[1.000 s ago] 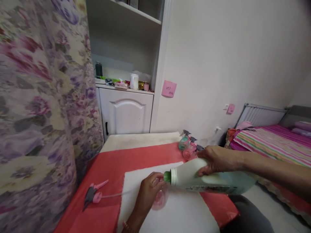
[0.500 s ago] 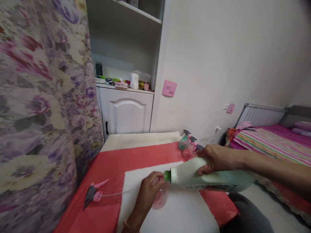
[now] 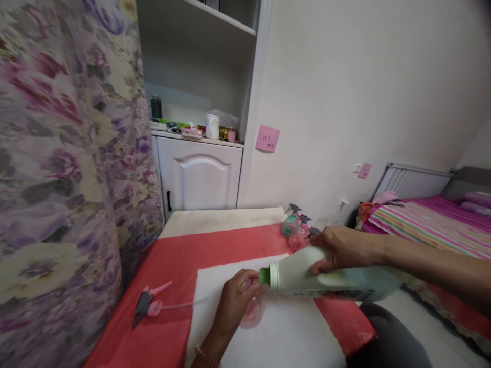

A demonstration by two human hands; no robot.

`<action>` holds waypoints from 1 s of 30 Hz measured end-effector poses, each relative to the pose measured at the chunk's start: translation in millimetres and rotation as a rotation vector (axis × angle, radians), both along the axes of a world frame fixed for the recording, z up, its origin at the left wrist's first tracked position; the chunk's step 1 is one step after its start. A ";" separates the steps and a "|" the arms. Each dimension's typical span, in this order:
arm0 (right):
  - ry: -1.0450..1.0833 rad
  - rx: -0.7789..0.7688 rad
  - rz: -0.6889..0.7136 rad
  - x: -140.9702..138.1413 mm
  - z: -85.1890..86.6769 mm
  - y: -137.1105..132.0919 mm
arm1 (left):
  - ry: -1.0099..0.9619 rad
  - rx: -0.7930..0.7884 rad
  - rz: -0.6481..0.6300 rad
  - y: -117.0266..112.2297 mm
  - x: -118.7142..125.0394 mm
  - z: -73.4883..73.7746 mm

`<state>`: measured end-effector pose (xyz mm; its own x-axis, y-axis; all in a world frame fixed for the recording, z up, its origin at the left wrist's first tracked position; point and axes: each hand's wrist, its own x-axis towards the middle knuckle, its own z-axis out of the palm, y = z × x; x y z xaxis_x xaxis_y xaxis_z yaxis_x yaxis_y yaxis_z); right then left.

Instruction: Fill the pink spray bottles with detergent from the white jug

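My right hand (image 3: pixel 343 249) grips a large white detergent bottle (image 3: pixel 330 278) lying almost level, its green spout against the mouth of a small round pink bottle (image 3: pixel 253 312). My left hand (image 3: pixel 233 301) is wrapped round that pink bottle, holding it upright on a white cloth (image 3: pixel 284 337). A pink and grey spray trigger head (image 3: pixel 148 305) with its thin tube lies on the red table cover (image 3: pixel 180 266) to the left, apart from both hands.
Two small spray bottles (image 3: pixel 295 228) stand at the table's far right edge. A flowered curtain (image 3: pixel 57 168) hangs close on the left. Behind are a white cabinet (image 3: pixel 197 174) with jars, a wall with pink notes and a striped bed (image 3: pixel 433 230) at right.
The detergent bottle's rear end has risen slightly, tipping it a little more toward the pink bottle. Both hands keep their hold.
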<state>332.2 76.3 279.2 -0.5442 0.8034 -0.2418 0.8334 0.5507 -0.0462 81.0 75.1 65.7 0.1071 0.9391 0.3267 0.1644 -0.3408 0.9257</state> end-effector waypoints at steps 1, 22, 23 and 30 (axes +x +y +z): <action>-0.003 0.001 0.003 -0.1 0.3 -0.2 | -0.001 0.001 0.002 0.0 -0.1 0.0; -0.018 0.032 0.035 -1.5 0.9 0.3 | -0.004 0.008 0.017 -1.7 1.4 0.8; -0.019 0.030 0.031 -1.8 1.2 0.2 | -0.005 0.008 0.018 -2.0 1.3 0.9; -0.033 0.039 0.029 -4.6 3.5 -1.1 | -0.005 0.002 0.017 -1.5 1.0 0.8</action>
